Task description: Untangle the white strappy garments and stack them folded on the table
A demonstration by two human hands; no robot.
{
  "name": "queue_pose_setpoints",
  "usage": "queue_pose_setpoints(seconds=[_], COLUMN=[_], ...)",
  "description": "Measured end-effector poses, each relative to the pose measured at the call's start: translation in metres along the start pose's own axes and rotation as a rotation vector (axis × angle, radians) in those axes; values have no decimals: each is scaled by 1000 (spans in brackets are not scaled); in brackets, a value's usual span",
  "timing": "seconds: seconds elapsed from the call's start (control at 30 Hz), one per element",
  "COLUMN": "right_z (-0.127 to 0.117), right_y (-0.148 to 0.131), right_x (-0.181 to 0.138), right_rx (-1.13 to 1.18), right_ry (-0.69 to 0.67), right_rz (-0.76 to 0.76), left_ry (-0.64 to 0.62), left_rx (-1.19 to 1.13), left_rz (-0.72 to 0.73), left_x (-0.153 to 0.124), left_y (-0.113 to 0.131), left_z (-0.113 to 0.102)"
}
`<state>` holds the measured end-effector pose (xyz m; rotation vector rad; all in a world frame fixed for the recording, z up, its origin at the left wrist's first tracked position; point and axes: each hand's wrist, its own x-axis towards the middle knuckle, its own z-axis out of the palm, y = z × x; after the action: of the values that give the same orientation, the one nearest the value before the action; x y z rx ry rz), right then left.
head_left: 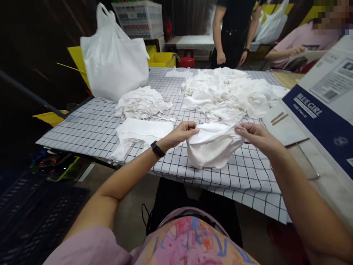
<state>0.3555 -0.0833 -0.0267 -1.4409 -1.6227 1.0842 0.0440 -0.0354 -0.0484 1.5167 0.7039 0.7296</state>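
A piece of white fabric (213,149) is stretched between my two hands over the near edge of the table, its lower part sagging in folds. My left hand (187,131) pinches its left upper corner, with a dark band on the wrist. The right upper edge is gripped by my right hand (252,134), fingers closed on the cloth. Left of my left hand lies a flat stack of white cloth pieces (146,129). Behind that stack sits a crumpled heap of white cloth (142,103). A larger loose pile of white cloth (231,92) spreads beyond my hands.
The table has a white checked cover (96,121). A full white plastic bag (114,59) stands at the back left. On the right leans a blue-and-white carton (317,99) beside a pale board (285,127). One person (234,33) stands opposite; another (303,44) sits at the far right.
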Motion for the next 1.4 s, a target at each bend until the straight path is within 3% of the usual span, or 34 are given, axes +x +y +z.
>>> queue_pose_setpoints(seconds=[0.17,0.33,0.47,0.57,0.67,0.8,1.07,1.4], right_z=[6,16,31,45,57,61,58,69], right_y=[91,129,128,121,118,116,113,111], right_x=[-39,-60,-62,-53,-40,-29,-37,-32], right_rx=[-468,-554,-650,-650,-646,-674,-653,-627], right_ry=[213,283,401,228,61,50,-108,63], right_rz=[83,97,-58,-186,-227,-246,-267,-423], left_ry=[71,175,271,309,180,67,146,262], left_rx=[328,438,696,890,979,1114,1054,854], left_rz=[-158,-216,-88,49,112,98,46,-34], left_x=[6,-1,-20,-42,-65,-85,-99,-107], left_y=[-60,-75,-75,-82,-89,-92,-88,-85], left_z=[39,49,65,91,118,134,125,99])
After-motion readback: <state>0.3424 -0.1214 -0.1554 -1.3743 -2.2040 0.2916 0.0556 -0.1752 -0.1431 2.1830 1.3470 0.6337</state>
